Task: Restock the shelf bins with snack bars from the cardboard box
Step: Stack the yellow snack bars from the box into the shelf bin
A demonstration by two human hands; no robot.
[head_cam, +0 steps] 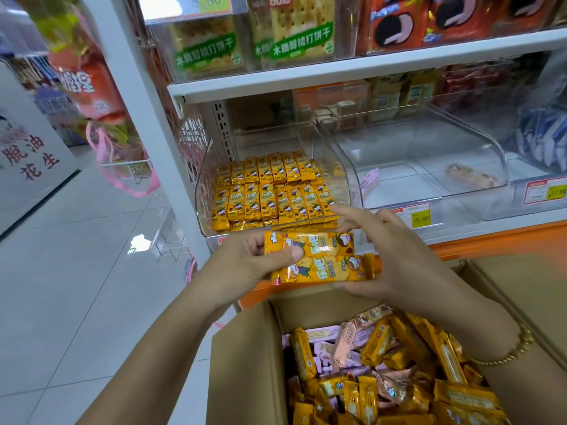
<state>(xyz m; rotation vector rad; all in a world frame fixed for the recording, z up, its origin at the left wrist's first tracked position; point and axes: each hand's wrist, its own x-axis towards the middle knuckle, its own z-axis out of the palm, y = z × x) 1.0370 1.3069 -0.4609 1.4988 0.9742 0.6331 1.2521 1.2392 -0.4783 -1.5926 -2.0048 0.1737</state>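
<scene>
Shelving (306, 82) rises above your open cardboard box (245, 363) of mixed bars. The clear bin (203, 179) holds yellow rows. Just before it, your left hand (245, 265) grips two snack bars (322, 245), your straight-fingered right hand (399, 256) bracing their other ends.

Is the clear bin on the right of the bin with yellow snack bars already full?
No, that clear bin holds only a pink packet near its left wall and one pale wrapped bar near its front right.
</scene>
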